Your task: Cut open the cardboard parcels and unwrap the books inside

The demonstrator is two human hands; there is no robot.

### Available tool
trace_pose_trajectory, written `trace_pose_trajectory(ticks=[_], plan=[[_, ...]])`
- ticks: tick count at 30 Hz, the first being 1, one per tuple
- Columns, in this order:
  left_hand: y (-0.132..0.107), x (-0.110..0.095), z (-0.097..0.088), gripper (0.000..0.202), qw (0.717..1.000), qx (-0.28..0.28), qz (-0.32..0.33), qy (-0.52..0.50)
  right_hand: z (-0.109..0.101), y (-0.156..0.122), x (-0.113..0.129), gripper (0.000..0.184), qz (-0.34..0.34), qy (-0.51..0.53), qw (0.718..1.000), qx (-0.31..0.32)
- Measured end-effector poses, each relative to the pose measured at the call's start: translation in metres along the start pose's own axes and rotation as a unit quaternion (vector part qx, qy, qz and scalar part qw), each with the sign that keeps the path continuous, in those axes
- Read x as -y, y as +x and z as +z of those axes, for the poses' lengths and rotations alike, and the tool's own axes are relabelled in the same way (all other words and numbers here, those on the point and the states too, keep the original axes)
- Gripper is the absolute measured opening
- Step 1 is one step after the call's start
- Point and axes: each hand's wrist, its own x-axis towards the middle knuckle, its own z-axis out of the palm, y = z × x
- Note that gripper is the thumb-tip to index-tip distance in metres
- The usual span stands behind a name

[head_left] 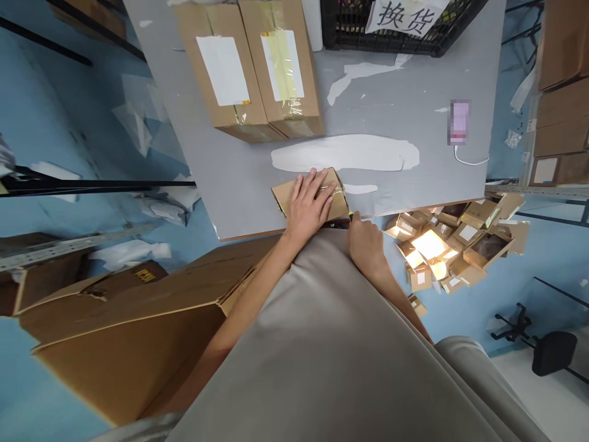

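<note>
My left hand (pixel 307 205) lies flat on top of a small taped cardboard box (pixel 338 202) near the table's front edge, its fingers spread and pressing on the lid. At the right front corner of this box, my right hand (pixel 367 244) is closed around a box cutter (pixel 350 215). Only a bit of the cutter's yellow and black end shows, close against the box's side; the rest is hidden in the fist. Behind the small box, a long white patch (pixel 345 153) stretches across the grey table (pixel 239 184).
Two long taped cardboard boxes (pixel 257 116) stand at the back left, near a black crate (pixel 381 46) with a paper sign. A phone-like object (pixel 459 121) with a white cable lies right. Large open carton (pixel 138 319) at lower left; opened boxes (pixel 460 239) piled on the floor right.
</note>
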Motion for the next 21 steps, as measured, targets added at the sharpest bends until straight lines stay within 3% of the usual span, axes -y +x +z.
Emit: trace_pose_trajectory(ticks=[4,8,11,21], plan=[[-0.001,0.001,-0.001,0.046,1.000,-0.001,-0.001,0.009,0.006,-0.009,-0.011,0.051,0.000,0.019,0.999,0.027],[-0.001,0.001,0.000,0.048,1.000,0.002,-0.007,0.009,-0.008,-0.016,-0.018,0.051,-0.008,0.045,0.999,0.027],[-0.002,0.002,0.001,0.049,1.000,0.002,-0.006,0.010,-0.015,-0.011,-0.020,0.053,-0.019,0.053,0.998,0.010],[-0.004,0.007,0.005,0.050,0.999,-0.003,0.018,0.035,-0.008,0.009,-0.017,0.055,-0.028,0.028,0.999,0.030]])
